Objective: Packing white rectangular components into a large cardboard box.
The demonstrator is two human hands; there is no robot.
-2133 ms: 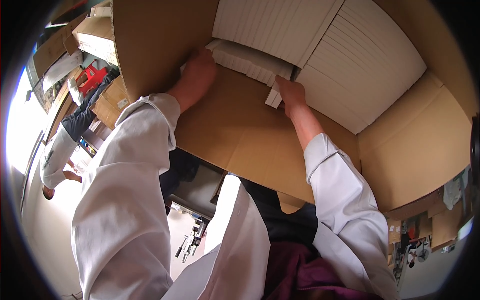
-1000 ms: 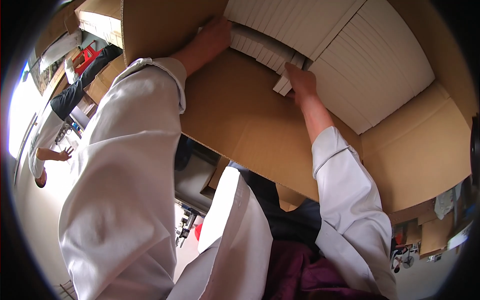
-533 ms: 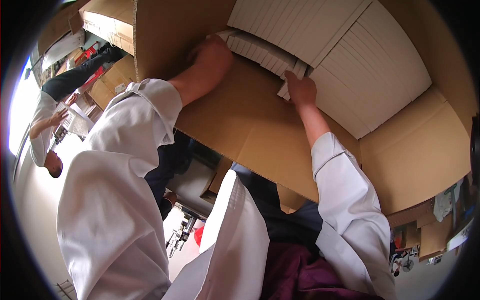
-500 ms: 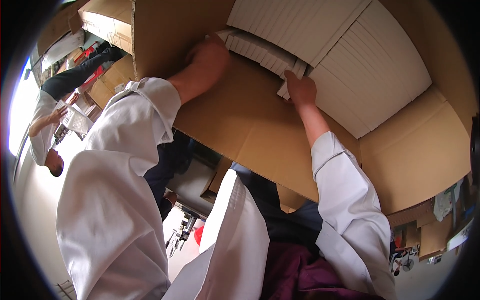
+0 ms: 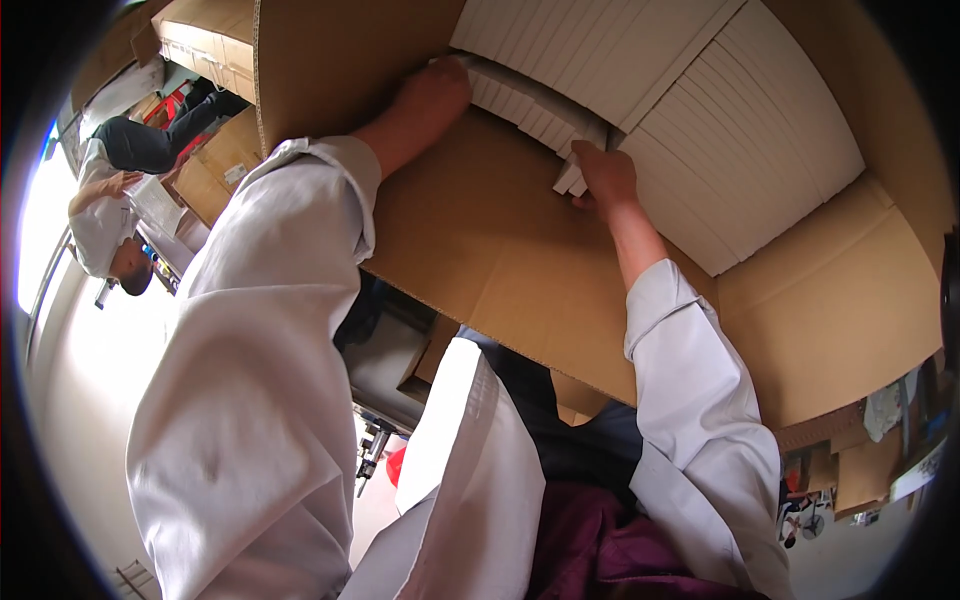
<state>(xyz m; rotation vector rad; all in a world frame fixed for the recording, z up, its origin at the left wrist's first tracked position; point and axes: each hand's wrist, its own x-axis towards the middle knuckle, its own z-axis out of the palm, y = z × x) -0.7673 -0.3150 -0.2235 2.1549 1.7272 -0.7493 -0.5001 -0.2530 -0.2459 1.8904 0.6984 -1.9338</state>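
Observation:
A large open cardboard box (image 5: 500,270) fills the upper view, packed with rows of flat white cartons (image 5: 740,130). One stack of white cartons (image 5: 535,105) lies along the box's near side. My left hand (image 5: 432,95) presses on that stack's left end. My right hand (image 5: 603,175) grips its right end, fingers curled around the lowest cartons. Both arms wear white coat sleeves and reach up from below.
The box's brown flaps (image 5: 850,310) spread out to the right and left. More cardboard boxes (image 5: 215,45) stand at the upper left. Another person in white (image 5: 110,215) bends over at the far left. A grey machine part (image 5: 385,365) shows below the box.
The white stack has shifted slightly between my hands. The person at the left has moved and bent lower. The view has tilted a little.

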